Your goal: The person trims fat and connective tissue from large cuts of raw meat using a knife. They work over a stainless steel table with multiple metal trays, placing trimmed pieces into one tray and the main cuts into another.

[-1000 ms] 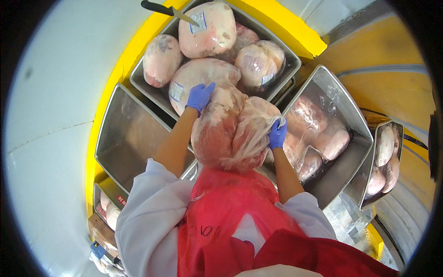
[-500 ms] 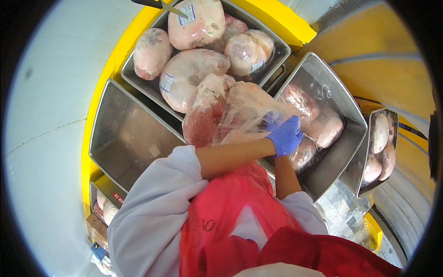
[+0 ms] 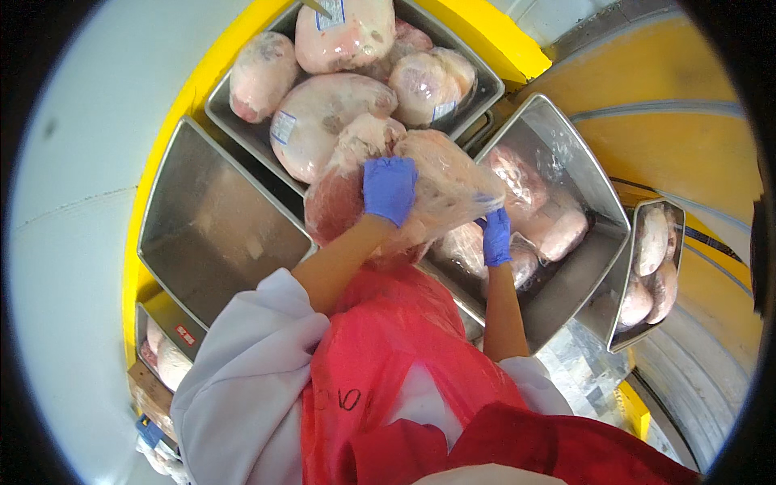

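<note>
A large cut of raw meat (image 3: 333, 198), pink with pale fat, lies in front of me at the near edge of a metal tub (image 3: 217, 101). Clear plastic wrap (image 3: 449, 174) covers its right part and stretches toward the right. My left hand (image 3: 390, 190), in a blue glove, is closed on the plastic over the middle of the cut; its fingertips are partly hidden. At the wrap's right end, my right hand (image 3: 496, 237), also gloved in blue, is closed on the plastic. Behind the cut, the tub holds several wrapped meat pieces (image 3: 327, 121), some with labels.
A bare-bottomed metal tub (image 3: 214, 234) stands on the left. To the right, another tub (image 3: 594, 283) contains wrapped meat (image 3: 562, 234). A smaller tub (image 3: 664, 303) with meat is farther right. A knife blade (image 3: 317, 8) shows at the top edge. Yellow barriers (image 3: 505, 36) run behind.
My left hand has moved from beside my right hand, leftward onto the middle of the cut. My right hand has shifted slightly down and left, holding the wrap's end.
</note>
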`<act>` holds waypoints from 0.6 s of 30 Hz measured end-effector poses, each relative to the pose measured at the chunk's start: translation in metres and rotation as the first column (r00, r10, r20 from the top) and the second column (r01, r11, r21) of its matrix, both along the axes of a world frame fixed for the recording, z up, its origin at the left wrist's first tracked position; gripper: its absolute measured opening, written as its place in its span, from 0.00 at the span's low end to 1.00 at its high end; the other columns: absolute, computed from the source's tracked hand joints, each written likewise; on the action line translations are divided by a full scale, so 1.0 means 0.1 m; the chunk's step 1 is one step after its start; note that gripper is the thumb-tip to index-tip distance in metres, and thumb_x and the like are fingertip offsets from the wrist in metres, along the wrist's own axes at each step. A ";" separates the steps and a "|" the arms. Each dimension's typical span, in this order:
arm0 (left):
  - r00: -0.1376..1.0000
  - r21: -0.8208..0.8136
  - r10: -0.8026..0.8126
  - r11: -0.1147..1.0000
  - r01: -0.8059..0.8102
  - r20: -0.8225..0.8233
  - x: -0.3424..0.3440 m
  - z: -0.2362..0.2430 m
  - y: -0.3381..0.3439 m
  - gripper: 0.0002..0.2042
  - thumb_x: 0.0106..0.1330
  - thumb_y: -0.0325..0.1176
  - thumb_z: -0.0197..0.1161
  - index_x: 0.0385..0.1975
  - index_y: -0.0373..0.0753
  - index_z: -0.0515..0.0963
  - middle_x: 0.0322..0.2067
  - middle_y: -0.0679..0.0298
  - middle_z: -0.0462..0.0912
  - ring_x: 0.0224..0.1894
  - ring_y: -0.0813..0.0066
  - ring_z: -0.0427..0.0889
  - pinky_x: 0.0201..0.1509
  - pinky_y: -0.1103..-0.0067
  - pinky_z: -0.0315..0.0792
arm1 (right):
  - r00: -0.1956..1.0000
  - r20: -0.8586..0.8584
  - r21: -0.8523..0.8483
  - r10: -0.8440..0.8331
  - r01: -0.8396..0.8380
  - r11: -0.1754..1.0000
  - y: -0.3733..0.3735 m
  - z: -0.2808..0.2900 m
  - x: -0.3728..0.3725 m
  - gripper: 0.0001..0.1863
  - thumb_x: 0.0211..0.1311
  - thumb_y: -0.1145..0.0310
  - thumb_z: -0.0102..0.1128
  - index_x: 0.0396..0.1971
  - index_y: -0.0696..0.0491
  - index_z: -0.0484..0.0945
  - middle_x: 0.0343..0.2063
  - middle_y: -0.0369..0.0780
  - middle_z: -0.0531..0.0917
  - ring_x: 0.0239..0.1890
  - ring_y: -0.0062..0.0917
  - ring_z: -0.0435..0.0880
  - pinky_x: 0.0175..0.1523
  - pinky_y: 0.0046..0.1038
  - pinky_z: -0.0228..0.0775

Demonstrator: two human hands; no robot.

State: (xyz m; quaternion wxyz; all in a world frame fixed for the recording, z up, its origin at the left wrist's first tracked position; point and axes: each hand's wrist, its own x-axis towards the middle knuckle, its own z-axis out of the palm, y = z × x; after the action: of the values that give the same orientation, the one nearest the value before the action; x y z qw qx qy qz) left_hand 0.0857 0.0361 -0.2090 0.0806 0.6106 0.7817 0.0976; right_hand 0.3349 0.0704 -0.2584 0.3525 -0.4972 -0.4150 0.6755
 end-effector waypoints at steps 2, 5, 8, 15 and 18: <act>0.996 0.012 0.030 0.999 -0.031 0.081 0.05 -0.06 0.06 0.05 0.64 0.35 0.55 0.28 0.44 0.74 0.29 0.58 0.78 0.36 0.55 0.77 0.43 0.61 0.64 | 0.977 -0.212 -0.125 -0.004 -0.023 0.992 0.00 0.13 -0.01 0.27 0.72 0.53 0.50 0.61 0.57 0.67 0.55 0.42 0.76 0.53 0.30 0.78 0.51 0.33 0.77; 0.953 0.105 0.031 0.992 -0.065 0.302 0.12 -0.01 -0.09 0.05 0.63 0.34 0.55 0.27 0.43 0.74 0.27 0.56 0.77 0.35 0.52 0.76 0.41 0.61 0.64 | 0.807 -0.590 -0.304 -0.030 -0.188 0.934 -0.11 0.50 -0.13 0.32 0.71 0.47 0.46 0.64 0.56 0.64 0.57 0.44 0.75 0.56 0.34 0.76 0.53 0.36 0.75; 0.924 0.257 -0.039 0.964 -0.065 0.381 0.20 -0.03 -0.09 0.05 0.63 0.33 0.55 0.27 0.42 0.74 0.27 0.55 0.76 0.35 0.49 0.75 0.40 0.61 0.65 | 0.620 -0.779 -0.350 -0.094 -0.307 0.885 0.03 0.59 -0.22 0.35 0.71 0.44 0.44 0.67 0.56 0.61 0.57 0.44 0.74 0.55 0.35 0.76 0.53 0.36 0.74; 0.806 0.092 -0.317 0.945 0.314 0.499 -0.26 0.13 -0.43 0.05 0.61 0.34 0.59 0.31 0.41 0.76 0.34 0.54 0.78 0.41 0.50 0.75 0.48 0.61 0.65 | 0.886 -0.459 -0.488 0.071 -0.318 0.813 0.22 0.29 0.08 0.22 0.72 0.52 0.49 0.56 0.52 0.71 0.37 0.33 0.78 0.26 0.15 0.72 0.29 0.18 0.67; 0.821 0.169 -0.355 0.935 0.312 0.448 -0.37 0.39 -0.33 0.09 0.59 0.36 0.63 0.37 0.42 0.77 0.42 0.55 0.77 0.47 0.49 0.74 0.55 0.60 0.64 | 0.994 -0.099 -0.571 0.047 -0.096 0.815 -0.08 0.70 -0.06 0.13 0.70 0.58 0.54 0.45 0.51 0.75 0.30 0.30 0.75 0.21 0.12 0.68 0.23 0.15 0.62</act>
State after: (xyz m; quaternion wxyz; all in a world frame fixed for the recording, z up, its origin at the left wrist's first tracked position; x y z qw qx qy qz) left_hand 0.0487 0.0035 -0.1702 0.2568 0.6987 0.6143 0.2619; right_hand 0.3288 0.0626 -0.1881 0.1770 -0.5367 -0.1960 0.8014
